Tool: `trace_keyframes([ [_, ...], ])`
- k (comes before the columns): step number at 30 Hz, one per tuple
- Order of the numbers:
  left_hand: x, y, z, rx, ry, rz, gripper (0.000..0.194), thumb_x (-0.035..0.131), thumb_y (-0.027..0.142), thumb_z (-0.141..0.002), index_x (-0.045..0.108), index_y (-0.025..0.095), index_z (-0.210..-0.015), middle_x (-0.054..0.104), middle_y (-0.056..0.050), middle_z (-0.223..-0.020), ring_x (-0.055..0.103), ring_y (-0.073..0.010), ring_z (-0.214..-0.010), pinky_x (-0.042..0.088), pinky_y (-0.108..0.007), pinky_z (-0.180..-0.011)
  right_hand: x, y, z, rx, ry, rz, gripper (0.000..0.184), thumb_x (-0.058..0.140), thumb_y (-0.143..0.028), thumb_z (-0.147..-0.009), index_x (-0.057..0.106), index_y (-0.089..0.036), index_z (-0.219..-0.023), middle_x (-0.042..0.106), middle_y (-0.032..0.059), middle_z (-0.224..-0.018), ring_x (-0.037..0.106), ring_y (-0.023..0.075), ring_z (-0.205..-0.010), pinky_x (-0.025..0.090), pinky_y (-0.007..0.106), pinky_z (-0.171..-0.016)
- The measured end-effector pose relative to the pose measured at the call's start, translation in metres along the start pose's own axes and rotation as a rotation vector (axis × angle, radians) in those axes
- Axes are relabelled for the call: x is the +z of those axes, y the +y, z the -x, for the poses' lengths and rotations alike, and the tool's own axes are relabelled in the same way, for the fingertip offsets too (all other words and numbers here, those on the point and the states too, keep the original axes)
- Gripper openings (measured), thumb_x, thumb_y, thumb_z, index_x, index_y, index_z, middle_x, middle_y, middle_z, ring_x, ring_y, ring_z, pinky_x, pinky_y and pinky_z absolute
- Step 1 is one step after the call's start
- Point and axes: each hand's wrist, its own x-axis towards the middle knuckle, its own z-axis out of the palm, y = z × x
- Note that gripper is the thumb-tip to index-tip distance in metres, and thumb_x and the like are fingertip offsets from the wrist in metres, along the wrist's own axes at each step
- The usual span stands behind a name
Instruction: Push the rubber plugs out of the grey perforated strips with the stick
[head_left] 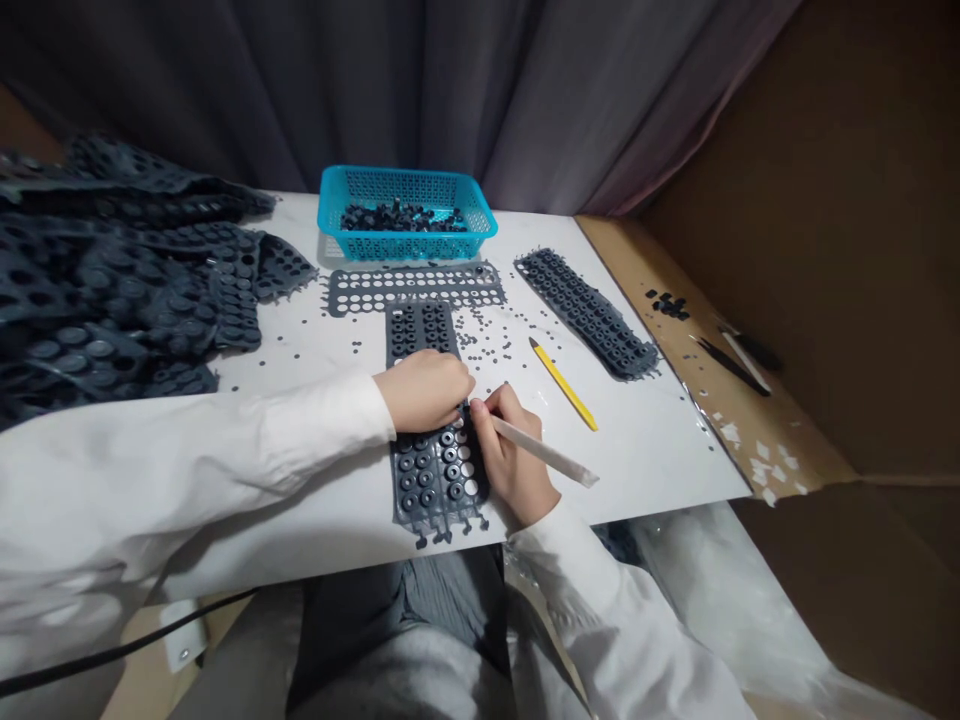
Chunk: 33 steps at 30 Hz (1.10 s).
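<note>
Fingers (507, 400) of right hand (519, 472) tight around pale tool (555, 459), perhaps against dark sheet (437, 472).

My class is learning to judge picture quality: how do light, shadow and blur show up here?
Head view: the white table is bright, the curtain behind it dim; same view, a soft shadow below the left sleeve; same view, the pale material at lower right looks blurry.

Small workshop corner, white worktable (645, 455), studded rubber sheet (417, 480) being worked, heaped sheets (135, 290), blue basket (412, 244) of loose parts (401, 216)
</note>
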Motion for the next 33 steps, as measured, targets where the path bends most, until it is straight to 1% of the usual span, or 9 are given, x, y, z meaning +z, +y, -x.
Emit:
trace_keyframes([
  [3,-0.001,-0.003,0.0,-0.011,0.004,0.051,0.018,0.053,0.027,-0.077,0.064,0.014,-0.079,0.066,-0.012,-0.082,0.062,-0.0254,-0.083,0.046,-0.034,-0.073,-0.003,-0.005,-0.003,-0.017,-0.03,0.015,0.018,0.039,-0.032,-0.092,0.043,-0.021,-0.077,0.053,-0.0014,-0.066,0.05,0.0124,-0.057,0.034,0.023,-0.057],
  [6,0.002,-0.005,0.001,-0.019,0.035,0.127,0.014,0.053,0.023,-0.073,0.065,0.015,-0.077,0.066,-0.009,-0.08,0.062,-0.0239,-0.082,0.047,-0.032,-0.072,-0.002,-0.011,-0.01,-0.026,-0.085,0.078,0.015,0.04,-0.029,-0.091,0.044,-0.021,-0.079,0.057,0.0,-0.068,0.052,0.0136,-0.059,0.034,0.023,-0.057],
  [8,0.006,-0.006,0.002,-0.054,0.066,0.177,0.014,0.053,0.02,-0.071,0.064,0.016,-0.077,0.065,-0.008,-0.079,0.062,-0.0226,-0.079,0.047,-0.031,-0.069,0.002,-0.013,-0.015,-0.016,-0.099,0.135,0.014,0.04,-0.029,-0.09,0.045,-0.021,-0.08,0.058,0.0009,-0.068,0.053,0.0148,-0.06,0.033,0.024,-0.056],
  [13,0.014,-0.006,0.004,-0.131,0.104,0.274,0.013,0.052,0.021,-0.071,0.064,0.016,-0.072,0.064,-0.008,-0.075,0.063,-0.0228,-0.078,0.047,-0.03,-0.069,0.014,-0.003,-0.023,-0.024,-0.061,0.175,0.018,0.04,-0.031,-0.09,0.045,-0.021,-0.075,0.058,0.0009,-0.065,0.052,0.0148,-0.057,0.031,0.024,-0.055],
  [16,0.015,-0.006,0.004,-0.126,0.118,0.309,0.012,0.052,0.02,-0.072,0.063,0.015,-0.072,0.064,-0.008,-0.075,0.063,-0.0231,-0.079,0.047,-0.031,-0.069,0.018,0.002,-0.023,-0.043,-0.06,0.198,0.019,0.039,-0.031,-0.09,0.045,-0.021,-0.075,0.057,0.001,-0.064,0.052,0.0151,-0.057,0.031,0.024,-0.054],
  [20,0.014,-0.006,0.004,-0.097,0.125,0.314,0.012,0.05,0.016,-0.073,0.062,0.014,-0.074,0.065,-0.009,-0.079,0.062,-0.0228,-0.079,0.047,-0.031,-0.068,0.018,0.004,-0.022,-0.065,-0.077,0.287,0.018,0.036,-0.031,-0.09,0.045,-0.02,-0.079,0.057,0.0018,-0.064,0.052,0.016,-0.056,0.03,0.024,-0.052],
  [24,0.017,-0.005,0.007,-0.106,0.132,0.305,0.012,0.05,0.014,-0.076,0.062,0.013,-0.077,0.065,-0.009,-0.082,0.061,-0.0236,-0.082,0.047,-0.033,-0.072,0.018,0.005,-0.021,-0.081,-0.111,0.339,0.021,0.032,-0.033,-0.091,0.044,-0.02,-0.08,0.057,0.0023,-0.063,0.052,0.0167,-0.054,0.029,0.024,-0.051],
  [28,0.026,-0.005,0.013,-0.107,0.202,0.343,0.011,0.05,0.015,-0.08,0.061,0.014,-0.079,0.064,-0.008,-0.083,0.058,-0.0216,-0.084,0.046,-0.032,-0.075,0.019,0.007,-0.019,-0.073,-0.095,0.304,0.022,0.032,-0.035,-0.092,0.043,-0.021,-0.079,0.055,0.0007,-0.061,0.051,0.0154,-0.052,0.029,0.023,-0.051],
  [33,0.041,-0.001,0.022,-0.169,0.331,0.449,0.017,0.046,0.022,-0.087,0.06,0.015,-0.079,0.061,-0.006,-0.081,0.054,-0.0182,-0.081,0.044,-0.03,-0.074,0.019,0.009,-0.02,-0.028,-0.049,0.256,0.023,0.034,-0.034,-0.092,0.043,-0.021,-0.076,0.052,-0.001,-0.058,0.047,0.0136,-0.05,0.028,0.023,-0.05],
])
